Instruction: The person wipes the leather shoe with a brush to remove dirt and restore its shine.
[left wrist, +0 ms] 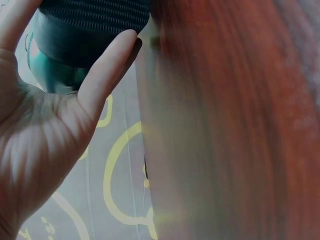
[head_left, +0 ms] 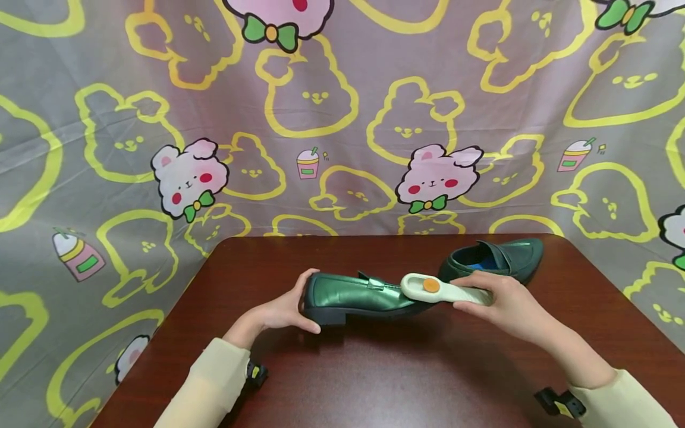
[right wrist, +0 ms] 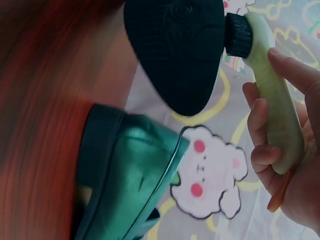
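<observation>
A glossy green loafer (head_left: 342,294) with a dark sole is held by the heel in my left hand (head_left: 280,306), its toe pointing right. In the left wrist view, my thumb lies against the edge of the ridged heel (left wrist: 95,17). My right hand (head_left: 508,303) grips the pale green handle of a brush (head_left: 446,292) with an orange button. Seen from the right wrist, its dark bristles (right wrist: 238,35) touch the toe end of the loafer (right wrist: 175,55), whose sole faces the camera. The palm side of my right hand (right wrist: 300,135) shows there, fingers curled round the handle.
A second green loafer (head_left: 521,255) with a blue insole stands behind my right hand, toward the back right of the dark red-brown table (head_left: 385,368). Behind the table hangs a grey curtain (head_left: 353,59) with cartoon prints.
</observation>
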Available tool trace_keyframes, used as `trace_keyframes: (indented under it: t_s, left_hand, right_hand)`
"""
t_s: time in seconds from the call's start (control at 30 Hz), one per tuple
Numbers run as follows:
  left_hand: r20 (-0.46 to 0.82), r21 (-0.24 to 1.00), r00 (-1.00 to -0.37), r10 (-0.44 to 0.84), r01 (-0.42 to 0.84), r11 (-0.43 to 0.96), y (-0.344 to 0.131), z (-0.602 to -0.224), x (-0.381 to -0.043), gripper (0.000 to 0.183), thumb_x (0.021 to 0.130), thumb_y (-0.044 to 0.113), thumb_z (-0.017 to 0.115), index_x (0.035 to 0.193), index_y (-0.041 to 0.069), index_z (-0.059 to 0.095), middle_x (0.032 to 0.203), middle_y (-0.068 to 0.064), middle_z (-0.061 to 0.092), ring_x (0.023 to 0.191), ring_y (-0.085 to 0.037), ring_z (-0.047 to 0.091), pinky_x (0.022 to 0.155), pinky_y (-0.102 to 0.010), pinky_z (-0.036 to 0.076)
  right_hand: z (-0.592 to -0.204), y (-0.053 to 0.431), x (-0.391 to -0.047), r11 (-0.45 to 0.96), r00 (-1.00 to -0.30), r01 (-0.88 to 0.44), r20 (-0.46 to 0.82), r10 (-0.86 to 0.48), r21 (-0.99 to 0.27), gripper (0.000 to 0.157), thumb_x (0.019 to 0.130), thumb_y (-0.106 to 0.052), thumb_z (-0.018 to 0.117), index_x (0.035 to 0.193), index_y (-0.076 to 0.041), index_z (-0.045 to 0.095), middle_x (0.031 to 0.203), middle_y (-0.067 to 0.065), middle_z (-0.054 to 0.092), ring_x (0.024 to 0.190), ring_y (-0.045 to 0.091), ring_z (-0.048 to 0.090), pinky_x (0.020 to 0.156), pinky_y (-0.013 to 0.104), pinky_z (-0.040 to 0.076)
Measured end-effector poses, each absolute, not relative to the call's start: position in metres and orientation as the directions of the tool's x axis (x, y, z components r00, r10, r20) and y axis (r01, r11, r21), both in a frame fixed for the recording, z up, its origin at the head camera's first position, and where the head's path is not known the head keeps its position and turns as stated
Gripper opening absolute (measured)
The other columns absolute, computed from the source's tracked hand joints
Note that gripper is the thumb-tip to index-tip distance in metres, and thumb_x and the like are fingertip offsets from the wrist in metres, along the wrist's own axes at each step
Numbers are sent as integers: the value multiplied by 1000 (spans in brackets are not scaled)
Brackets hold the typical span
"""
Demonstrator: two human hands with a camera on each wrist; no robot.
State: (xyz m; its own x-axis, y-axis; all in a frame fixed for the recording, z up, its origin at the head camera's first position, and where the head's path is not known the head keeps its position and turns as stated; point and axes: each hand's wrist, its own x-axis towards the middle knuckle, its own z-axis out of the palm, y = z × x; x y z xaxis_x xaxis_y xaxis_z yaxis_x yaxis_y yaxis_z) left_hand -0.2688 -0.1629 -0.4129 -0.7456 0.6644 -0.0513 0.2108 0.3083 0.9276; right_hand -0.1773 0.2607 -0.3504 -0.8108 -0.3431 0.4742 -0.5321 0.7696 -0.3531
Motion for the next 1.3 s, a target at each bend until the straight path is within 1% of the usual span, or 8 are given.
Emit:
trace_keyframes:
  t_s: [0.13, 0.33, 0.53, 0.77, 0.9, 1.03, 1.13, 1.3]
  left_hand:
    - [-47, 929, -746, 665, 213, 304, -163, -413, -268, 106, 67, 6, 78, 138, 26, 2, 131, -13, 25, 113, -28, 39, 88, -37, 37]
    - [-47, 940, -743, 668, 195, 282, -162, -412, -268, 107, 65, 5, 80, 136, 30, 4, 131, -11, 26, 113, -27, 39, 88, -37, 38]
    - [-35, 933, -738, 674, 218, 288, -163, -411, -267, 107, 66, 4, 79, 137, 25, 2, 130, -12, 27, 113, -28, 38, 88, -38, 37]
    - [-32, 924, -735, 678, 237, 301, -163, -410, -267, 105, 64, 5, 80, 134, 28, 5, 128, -10, 29, 112, -26, 39, 88, -36, 37]
    - [-31, 920, -731, 681, 245, 306, -163, -410, -268, 107, 63, 8, 82, 135, 25, 5, 128, -11, 29, 111, -26, 39, 88, -37, 38]
    - [-28, 917, -736, 676, 250, 310, -163, -412, -269, 106, 63, 7, 81, 135, 26, 5, 128, -10, 29, 112, -25, 39, 88, -37, 37]
    - [-28, 915, -743, 668, 250, 316, -163, -413, -269, 107, 62, 8, 82, 134, 29, 6, 128, -9, 29, 112, -24, 38, 89, -36, 36]
    - [-19, 910, -735, 677, 268, 316, -163, -413, -268, 109, 62, 10, 83, 136, 26, 4, 128, -9, 27, 111, -25, 38, 88, -37, 37]
  right_hand:
    - [-353, 274, -178, 791, -835, -484, 469, -289, -375, 30, 74, -38, 71, 102, -28, 65, 88, -15, 58, 73, 5, 47, 60, 25, 39]
    - [-358, 300, -180, 834, -867, -389, 462, -188, -390, 34, 76, -37, 70, 105, -19, 66, 90, -3, 62, 71, 10, 48, 57, 25, 38]
    - [-365, 314, -180, 878, -861, -319, 496, -112, -357, 36, 75, -37, 71, 103, -15, 67, 82, 0, 62, 63, 14, 45, 51, 28, 33]
    - [-359, 303, -176, 861, -807, -385, 574, -139, -332, 35, 73, -33, 74, 102, -16, 67, 80, -5, 60, 63, 9, 43, 51, 26, 32]
    - [-354, 286, -173, 817, -807, -456, 552, -211, -354, 33, 73, -34, 73, 103, -21, 66, 84, -11, 58, 67, 5, 44, 55, 23, 34]
    - [-351, 274, -172, 793, -807, -498, 522, -276, -350, 32, 72, -35, 73, 102, -27, 65, 89, -15, 58, 73, 5, 46, 59, 24, 38]
    - [-351, 274, -173, 804, -821, -483, 498, -278, -347, 32, 73, -38, 72, 102, -27, 66, 89, -14, 58, 73, 6, 46, 59, 25, 38]
    - [-353, 286, -178, 850, -844, -404, 495, -205, -337, 36, 74, -40, 71, 104, -19, 66, 88, -5, 60, 70, 10, 46, 55, 28, 36]
